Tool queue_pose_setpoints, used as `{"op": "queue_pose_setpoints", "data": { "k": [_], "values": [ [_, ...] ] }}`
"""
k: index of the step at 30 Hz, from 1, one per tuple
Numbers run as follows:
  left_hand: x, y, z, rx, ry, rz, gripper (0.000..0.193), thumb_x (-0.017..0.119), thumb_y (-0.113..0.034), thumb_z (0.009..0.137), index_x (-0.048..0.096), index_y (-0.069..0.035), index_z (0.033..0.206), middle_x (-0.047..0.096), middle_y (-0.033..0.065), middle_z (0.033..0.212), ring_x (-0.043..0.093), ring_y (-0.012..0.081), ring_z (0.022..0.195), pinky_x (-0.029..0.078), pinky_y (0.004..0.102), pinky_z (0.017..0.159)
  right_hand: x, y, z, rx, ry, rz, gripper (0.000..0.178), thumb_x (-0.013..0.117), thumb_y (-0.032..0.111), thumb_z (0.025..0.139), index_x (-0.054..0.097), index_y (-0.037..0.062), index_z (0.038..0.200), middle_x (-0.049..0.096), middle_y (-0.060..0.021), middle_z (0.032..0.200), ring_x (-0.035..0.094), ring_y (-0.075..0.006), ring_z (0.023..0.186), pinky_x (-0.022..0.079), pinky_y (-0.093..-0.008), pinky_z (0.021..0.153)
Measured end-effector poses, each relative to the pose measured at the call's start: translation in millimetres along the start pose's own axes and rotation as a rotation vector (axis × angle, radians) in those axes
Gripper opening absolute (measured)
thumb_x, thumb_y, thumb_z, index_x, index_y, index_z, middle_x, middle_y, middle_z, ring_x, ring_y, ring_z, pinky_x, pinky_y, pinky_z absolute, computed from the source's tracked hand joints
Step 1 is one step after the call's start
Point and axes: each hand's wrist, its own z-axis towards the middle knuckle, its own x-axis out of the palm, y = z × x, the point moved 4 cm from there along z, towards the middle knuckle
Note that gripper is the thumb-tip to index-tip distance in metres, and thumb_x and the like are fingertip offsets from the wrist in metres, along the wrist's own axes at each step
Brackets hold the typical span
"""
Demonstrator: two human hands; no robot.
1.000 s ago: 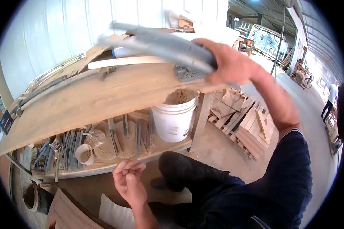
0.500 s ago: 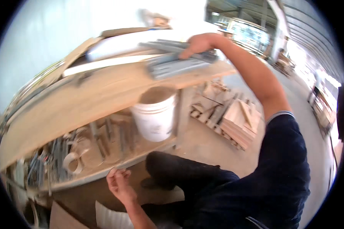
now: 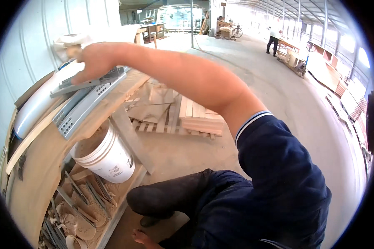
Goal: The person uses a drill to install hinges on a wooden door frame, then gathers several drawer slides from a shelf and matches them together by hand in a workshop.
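My right hand reaches far out to the left over the workbench, thumb and fingers apart. Beneath it lie several grey metal drawer slides, stacked at the bench's end; the hand is over the upper ones, and whether it touches them is hard to tell. Beyond the fingertips sit a small beige thing and a pale crumpled bag. Low in the picture, my left hand shows only in part beside my leg, its fingers curled and nothing visible in them.
A white bucket stands on the lower shelf among dusty metal strips. A white roll lies along the wooden bench top. Stacked boards rest on a pallet. Far off, a person stands by a workbench.
My view has swung right, so the bench now sits further left. The right hand has moved from gripping the slides to over them, fingers apart. The left hand has dropped toward the lower edge.
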Motion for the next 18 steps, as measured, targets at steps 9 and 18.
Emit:
{"op": "queue_pose_setpoints", "data": {
  "k": [9, 18],
  "values": [
    [-9, -43, -67, 0.077, 0.221, -0.409, 0.034, 0.065, -0.029, 0.096, 0.068, -0.002, 0.117, 0.070, 0.0098, 0.088, 0.064, 0.0230, 0.074, 0.054, 0.0383, 0.065, 87, 166, -116, -0.827, -0.489, 0.303, 0.025, 0.076, 0.024, 0.074, 0.066, 0.0095, 0.093, 0.063, -0.0100, 0.098, 0.060, -0.0290, 0.092, 0.051, -0.0422, 0.074],
    [-57, -82, -73, -0.116, -0.033, -0.704, 0.012, 0.063, -0.012, 0.094, 0.065, 0.000, 0.096, 0.062, 0.0042, 0.077, 0.054, 0.0130, 0.063, 0.043, 0.0293, 0.056, 314, 194, -73, -0.600, 0.348, 0.375, 0.030, 0.068, 0.026, 0.090, 0.069, 0.0037, 0.110, 0.071, -0.0172, 0.102, 0.066, -0.0365, 0.095, 0.053, -0.0444, 0.087]
  ]
}}
